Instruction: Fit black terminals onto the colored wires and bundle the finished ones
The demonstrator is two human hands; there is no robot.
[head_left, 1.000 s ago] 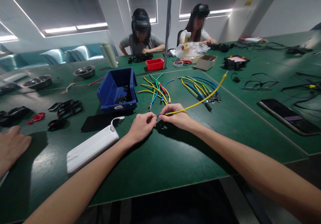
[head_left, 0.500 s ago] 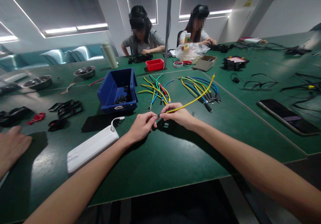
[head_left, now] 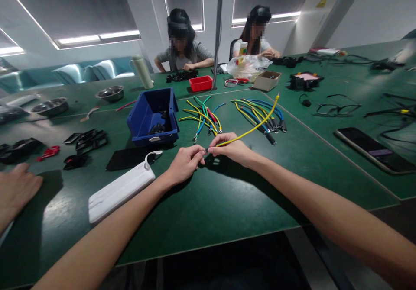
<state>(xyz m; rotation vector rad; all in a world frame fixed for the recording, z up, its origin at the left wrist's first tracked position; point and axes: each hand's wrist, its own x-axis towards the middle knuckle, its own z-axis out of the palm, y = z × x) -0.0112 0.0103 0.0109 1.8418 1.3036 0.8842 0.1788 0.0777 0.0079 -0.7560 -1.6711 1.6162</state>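
Pinched: right hand [head_left: 229, 147] holds yellow wire [head_left: 253, 131], right of blue bin [head_left: 139, 135]; left hand [head_left: 186, 162] grips its dark tip [head_left: 206, 150]. Far end has swung toward bin; hands barely moved. Probably tip work, unfinished.

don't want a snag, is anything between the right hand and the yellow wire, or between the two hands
Nothing visible blocks the right hand: it holds the yellow wire directly. Between it and the left hand, only a small dark piece shows.
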